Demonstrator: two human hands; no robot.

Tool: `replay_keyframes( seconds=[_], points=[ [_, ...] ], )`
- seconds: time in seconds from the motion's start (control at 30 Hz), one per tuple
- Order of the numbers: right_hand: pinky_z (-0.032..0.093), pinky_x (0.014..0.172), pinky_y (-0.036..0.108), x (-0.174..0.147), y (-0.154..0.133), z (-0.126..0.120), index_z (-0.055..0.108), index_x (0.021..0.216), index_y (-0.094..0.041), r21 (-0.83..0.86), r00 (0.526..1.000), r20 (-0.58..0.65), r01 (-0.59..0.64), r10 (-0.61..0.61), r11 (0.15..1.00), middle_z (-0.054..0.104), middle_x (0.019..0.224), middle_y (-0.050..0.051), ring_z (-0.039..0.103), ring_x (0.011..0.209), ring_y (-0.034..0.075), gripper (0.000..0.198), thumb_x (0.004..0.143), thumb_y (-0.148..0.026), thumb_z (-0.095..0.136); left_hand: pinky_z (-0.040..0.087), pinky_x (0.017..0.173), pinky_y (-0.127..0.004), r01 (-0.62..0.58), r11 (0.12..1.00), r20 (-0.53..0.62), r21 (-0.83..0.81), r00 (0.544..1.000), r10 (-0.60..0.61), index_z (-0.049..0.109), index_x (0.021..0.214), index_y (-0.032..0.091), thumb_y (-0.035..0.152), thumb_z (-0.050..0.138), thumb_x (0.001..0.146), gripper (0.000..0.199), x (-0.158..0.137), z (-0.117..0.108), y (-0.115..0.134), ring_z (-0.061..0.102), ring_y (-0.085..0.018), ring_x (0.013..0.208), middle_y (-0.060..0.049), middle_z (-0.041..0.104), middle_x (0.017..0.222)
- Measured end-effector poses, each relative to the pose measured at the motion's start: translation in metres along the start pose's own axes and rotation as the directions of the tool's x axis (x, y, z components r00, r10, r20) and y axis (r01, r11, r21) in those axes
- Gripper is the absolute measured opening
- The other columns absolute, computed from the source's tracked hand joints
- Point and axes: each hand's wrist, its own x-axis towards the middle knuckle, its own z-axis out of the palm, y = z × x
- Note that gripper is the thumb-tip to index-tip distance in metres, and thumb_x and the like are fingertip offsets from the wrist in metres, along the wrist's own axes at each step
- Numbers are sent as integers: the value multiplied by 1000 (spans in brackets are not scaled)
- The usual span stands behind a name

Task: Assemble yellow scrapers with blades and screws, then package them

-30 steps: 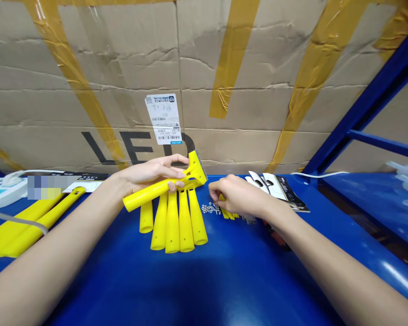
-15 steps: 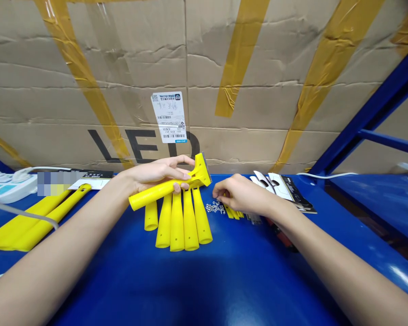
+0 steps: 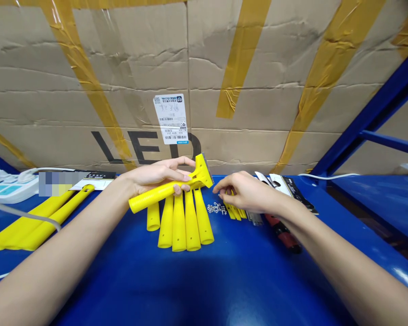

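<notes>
My left hand [image 3: 163, 174] is wrapped round a yellow scraper [image 3: 156, 197], its wide head with a metal blade edge tilted up to the right. Beneath it, several yellow plastic handles [image 3: 178, 228] lie fanned on the blue surface, hollow ends facing me. My right hand [image 3: 241, 192] hovers with thumb and fingers pinched just above a small heap of silver screws [image 3: 216, 208]; anything in the pinch is too small to make out. Beside the heap, partly under that hand, are small yellow strips [image 3: 236, 212] and thin grey blades [image 3: 255, 218].
A red and black screwdriver [image 3: 284, 235] lies under my right forearm. Black and white packaging cards [image 3: 285, 188] are behind it. At left are more yellow handles [image 3: 37, 222], a white power strip [image 3: 13, 188] and a cable. A large taped carton [image 3: 204, 68] stands behind the blue table [image 3: 204, 290].
My right hand has risen slightly from the screws, showing more of the yellow strips and the screwdriver. My left hand keeps the scraper almost where it was. The view has shifted slightly.
</notes>
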Motion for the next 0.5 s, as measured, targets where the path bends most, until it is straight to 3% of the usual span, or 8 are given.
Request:
replay_keyframes(
  seconds=[0.1,0.23,0.37,0.5],
  points=[
    [51,77,32,-5,-4,-14,81,99,-19,72,999,-32,-5,7,997,81,99,6,73,84,20,27,87,-10,58,45,56,-16,10,995,21,-101,1000,-8,53,112,24,9,72,83,38,-3,3,-6,57,-7,62,-3,62,84],
    [52,74,31,-17,-9,-20,80,90,-20,280,979,-190,-16,72,960,81,89,3,72,78,18,14,87,-18,66,40,53,-14,-30,969,34,-246,999,40,51,119,20,4,67,84,41,-15,18,-22,53,-6,62,-5,59,93],
    [52,66,30,-29,-17,-7,79,84,-20,527,937,-301,10,176,850,79,81,3,69,72,17,8,83,-25,74,34,49,-14,-108,962,-13,-252,994,109,49,122,19,7,61,91,36,-30,30,-36,46,-3,55,-2,56,89],
    [47,64,31,-33,-28,11,80,82,-22,512,868,-463,96,180,853,77,83,4,63,70,17,3,80,-24,78,32,48,-14,-129,963,4,-236,991,134,47,124,21,9,60,92,36,-35,30,-37,45,-3,54,-1,54,84]
  ],
)
